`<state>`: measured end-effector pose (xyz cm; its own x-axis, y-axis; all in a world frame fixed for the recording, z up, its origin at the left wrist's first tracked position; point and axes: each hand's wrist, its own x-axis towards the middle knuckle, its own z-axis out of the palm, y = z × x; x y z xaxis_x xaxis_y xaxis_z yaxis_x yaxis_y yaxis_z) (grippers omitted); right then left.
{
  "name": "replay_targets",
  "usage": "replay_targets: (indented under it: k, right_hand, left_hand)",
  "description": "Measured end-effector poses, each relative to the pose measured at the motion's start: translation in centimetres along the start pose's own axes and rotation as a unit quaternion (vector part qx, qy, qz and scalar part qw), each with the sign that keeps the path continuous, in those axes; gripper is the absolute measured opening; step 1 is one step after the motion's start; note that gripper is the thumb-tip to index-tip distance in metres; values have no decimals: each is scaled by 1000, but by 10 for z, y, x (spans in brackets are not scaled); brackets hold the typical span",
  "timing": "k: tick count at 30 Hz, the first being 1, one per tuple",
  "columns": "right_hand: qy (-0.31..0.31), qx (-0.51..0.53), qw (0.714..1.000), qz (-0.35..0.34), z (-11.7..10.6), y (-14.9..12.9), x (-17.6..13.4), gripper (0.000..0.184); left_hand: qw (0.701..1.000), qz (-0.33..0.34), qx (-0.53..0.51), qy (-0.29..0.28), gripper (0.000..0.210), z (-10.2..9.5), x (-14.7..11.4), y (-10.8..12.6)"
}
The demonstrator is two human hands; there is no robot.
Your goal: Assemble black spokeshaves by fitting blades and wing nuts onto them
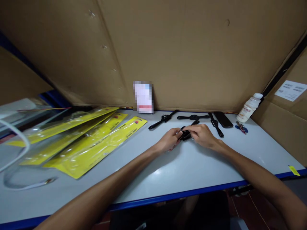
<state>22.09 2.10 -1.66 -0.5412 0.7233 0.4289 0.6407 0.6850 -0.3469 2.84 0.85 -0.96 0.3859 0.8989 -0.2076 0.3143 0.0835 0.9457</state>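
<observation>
A black strap piece [186,133], shaped like a watch band, is being gripped from both ends just above the tabletop [196,166], near its middle. The left hand [169,139] is being closed around one end, fingertips pinched; the right hand [202,134] is being curled over the other end. The piece could be dropped or its narrow tail bent if the pinch is being applied unevenly, and the three similar black straps [192,117] lying just beyond could be knocked by the knuckles. Most of the held piece is being covered by the fingers, so its exact form cannot be told. Farther off, yellow packets [96,143] are lying to the left, a white bottle [249,108] at the far right.
</observation>
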Motion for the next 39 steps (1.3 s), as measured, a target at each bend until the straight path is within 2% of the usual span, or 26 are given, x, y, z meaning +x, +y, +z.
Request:
replay_targets:
  k: [9, 12, 15, 19, 25, 29, 34, 39]
  right_hand:
    - [30, -49, 998, 27, -1, 2, 1, 41]
    - [38, -36, 998, 18, 0, 0, 1, 40]
    - [21, -45, 999, 16, 1, -3, 1, 38]
    - [13, -87, 995, 47, 0, -4, 0, 38]
    - [-23, -67, 997, 8, -3, -3, 1, 45]
    - [-2, -89, 995, 33, -3, -2, 1, 42]
    - [-21, -62, 998, 1, -4, 0, 1, 45]
    - [2, -101, 994, 28, -5, 0, 2, 41]
  left_hand:
    - [1000, -6, 1, 1, 25, 1, 3, -3]
    - [1000, -6, 4, -1, 24, 1, 3, -3]
    - [1000, -5, 6, -1, 23, 1, 3, -2]
    - [1000, -7, 6, -1, 24, 2, 1, -1]
    - [1000, -9, 5, 0, 26, 1, 2, -2]
    - [1000, -12, 9, 0, 28, 1, 1, -1]
    - [1000, -14, 16, 2, 28, 2, -2, 2]
    - [999, -21, 23, 8, 27, 1, -3, 4]
